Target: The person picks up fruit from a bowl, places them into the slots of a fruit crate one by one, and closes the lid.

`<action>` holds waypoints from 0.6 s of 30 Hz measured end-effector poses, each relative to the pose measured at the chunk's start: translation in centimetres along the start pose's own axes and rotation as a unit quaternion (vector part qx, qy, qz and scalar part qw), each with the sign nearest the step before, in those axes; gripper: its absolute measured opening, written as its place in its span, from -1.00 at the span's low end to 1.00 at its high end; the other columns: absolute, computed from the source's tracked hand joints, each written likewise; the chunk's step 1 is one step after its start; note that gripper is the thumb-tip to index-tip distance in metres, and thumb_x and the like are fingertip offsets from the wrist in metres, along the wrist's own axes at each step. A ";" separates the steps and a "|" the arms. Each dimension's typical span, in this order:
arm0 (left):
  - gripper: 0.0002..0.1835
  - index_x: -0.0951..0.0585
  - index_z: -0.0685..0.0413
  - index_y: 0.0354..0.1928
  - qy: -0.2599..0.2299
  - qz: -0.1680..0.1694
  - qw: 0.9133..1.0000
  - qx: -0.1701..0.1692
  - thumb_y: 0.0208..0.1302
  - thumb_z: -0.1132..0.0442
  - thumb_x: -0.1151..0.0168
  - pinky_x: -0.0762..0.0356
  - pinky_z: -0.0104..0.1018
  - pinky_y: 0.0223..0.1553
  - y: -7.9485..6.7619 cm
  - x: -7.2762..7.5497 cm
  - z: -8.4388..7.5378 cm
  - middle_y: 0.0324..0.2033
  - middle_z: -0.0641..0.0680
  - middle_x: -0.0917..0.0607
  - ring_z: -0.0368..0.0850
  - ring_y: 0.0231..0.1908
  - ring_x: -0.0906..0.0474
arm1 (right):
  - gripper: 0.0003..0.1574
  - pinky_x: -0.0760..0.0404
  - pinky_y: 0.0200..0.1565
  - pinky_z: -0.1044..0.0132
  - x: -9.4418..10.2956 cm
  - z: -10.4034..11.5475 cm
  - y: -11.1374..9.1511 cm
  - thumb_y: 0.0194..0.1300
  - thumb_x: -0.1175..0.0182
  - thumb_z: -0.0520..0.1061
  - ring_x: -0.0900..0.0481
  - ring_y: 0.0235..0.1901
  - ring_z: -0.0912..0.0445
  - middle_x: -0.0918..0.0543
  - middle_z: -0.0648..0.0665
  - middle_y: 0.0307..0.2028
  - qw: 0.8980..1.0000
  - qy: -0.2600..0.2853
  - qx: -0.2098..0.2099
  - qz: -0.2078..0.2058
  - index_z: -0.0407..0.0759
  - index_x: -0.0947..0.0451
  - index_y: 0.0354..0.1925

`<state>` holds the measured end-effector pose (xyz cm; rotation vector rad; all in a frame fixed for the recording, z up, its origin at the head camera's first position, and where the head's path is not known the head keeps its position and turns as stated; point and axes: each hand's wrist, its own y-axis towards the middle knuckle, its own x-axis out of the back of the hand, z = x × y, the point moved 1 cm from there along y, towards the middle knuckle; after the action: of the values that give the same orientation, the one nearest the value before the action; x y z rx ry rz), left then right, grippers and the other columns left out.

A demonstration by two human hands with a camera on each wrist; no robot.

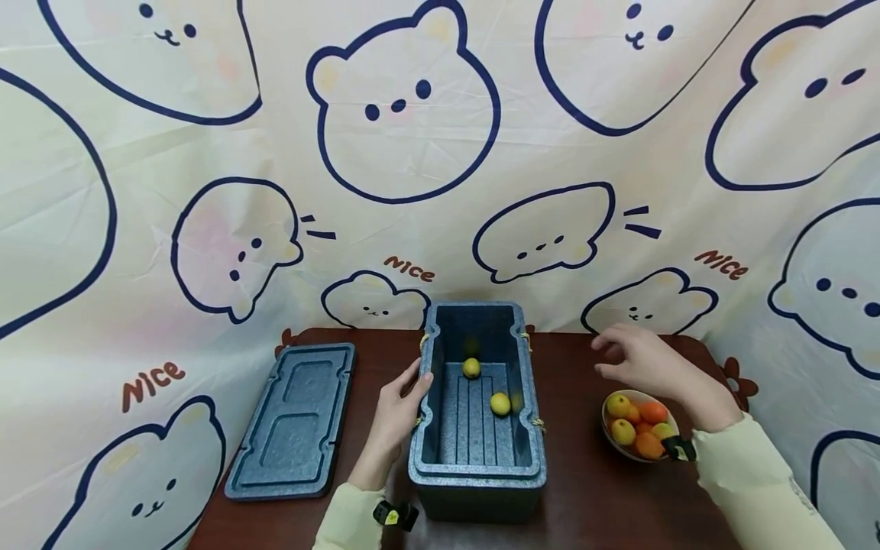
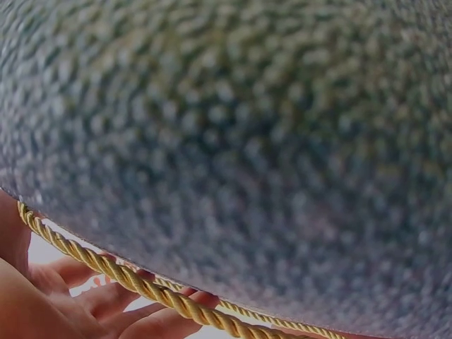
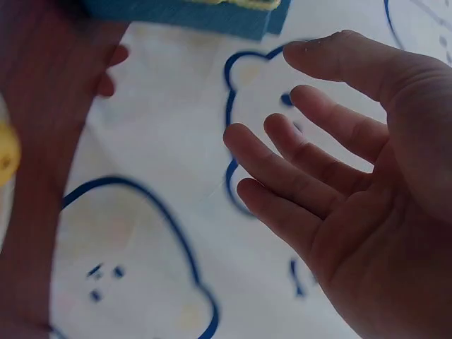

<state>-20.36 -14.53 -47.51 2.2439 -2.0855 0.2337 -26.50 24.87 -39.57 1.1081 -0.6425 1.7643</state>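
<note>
A blue-grey foam box [image 1: 481,481] stands without its lid at the middle of the table. Two small round yellow fruits lie inside: one yellow fruit [image 1: 471,368] toward the far end, the other yellow fruit [image 1: 500,404] nearer the right wall. My left hand [image 1: 401,405] grips the box's left rim, thumb over the edge and fingers on the outside, by a twisted gold cord [image 2: 134,281]. Over the far side of a bowl of fruit [image 1: 606,428], my right hand [image 3: 353,155] is raised, holding nothing, with fingers loosely bent and spread.
The box's matching lid [image 1: 292,420] lies flat on the left of the dark brown table [image 1: 574,489]. Orange and yellow fruits fill the bowl at the right. A cloth [image 1: 399,153] with cartoon drawings hangs behind and around the table.
</note>
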 end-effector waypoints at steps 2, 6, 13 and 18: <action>-0.35 -0.37 0.06 0.49 -0.006 0.000 1.000 -0.003 0.48 -0.04 -0.19 -0.36 0.14 0.31 0.0 0.0 0.0 0.44 0.21 -0.36 0.13 0.41 -0.28 | -0.65 -0.69 -0.12 -0.01 -0.1 -1.1 -1.0 0.25 -0.43 -0.08 -0.67 -0.11 -0.07 -0.67 -0.15 -0.08 1.000 0.009 -0.030 0.004 -0.17 -0.64 -0.04; -0.36 -0.37 0.07 0.49 -0.008 -0.001 1.000 -0.005 0.49 -0.03 -0.18 -0.36 0.15 0.31 -0.1 -0.1 -0.1 0.44 0.22 -0.36 0.14 0.42 -0.27 | -0.59 -0.67 -0.11 -0.07 -0.7 -3.4 -2.9 0.25 -0.43 0.00 -0.65 -0.08 -0.11 -0.67 -0.21 -0.02 0.997 0.011 -0.077 0.006 -0.17 -0.63 -0.01; -0.35 -0.36 0.06 0.49 -0.009 -0.001 1.000 -0.002 0.49 -0.04 -0.18 -0.40 0.14 0.28 -0.5 -0.1 -0.2 0.45 0.22 -0.35 0.15 0.40 -0.29 | -0.57 -0.66 -0.15 -0.07 -2.1 -6.3 -5.5 0.25 -0.41 0.02 -0.62 -0.10 -0.11 -0.66 -0.29 0.01 0.993 0.016 -0.119 0.019 -0.19 -0.64 -0.01; -0.36 -0.38 0.07 0.48 -0.008 -0.005 1.000 0.000 0.48 -0.03 -0.19 -0.39 0.13 0.29 -0.4 -0.1 -0.3 0.44 0.22 -0.37 0.14 0.39 -0.31 | -0.47 -0.65 -0.18 -0.05 -3.3 -8.0 -6.4 0.21 -0.43 -0.05 -0.63 -0.15 -0.09 -0.63 -0.37 0.04 0.992 0.004 -0.127 0.000 -0.28 -0.59 0.07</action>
<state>-19.97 -14.31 -47.23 2.2629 -2.0816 0.2163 -23.44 32.54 -46.39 0.9263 -0.8370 1.6332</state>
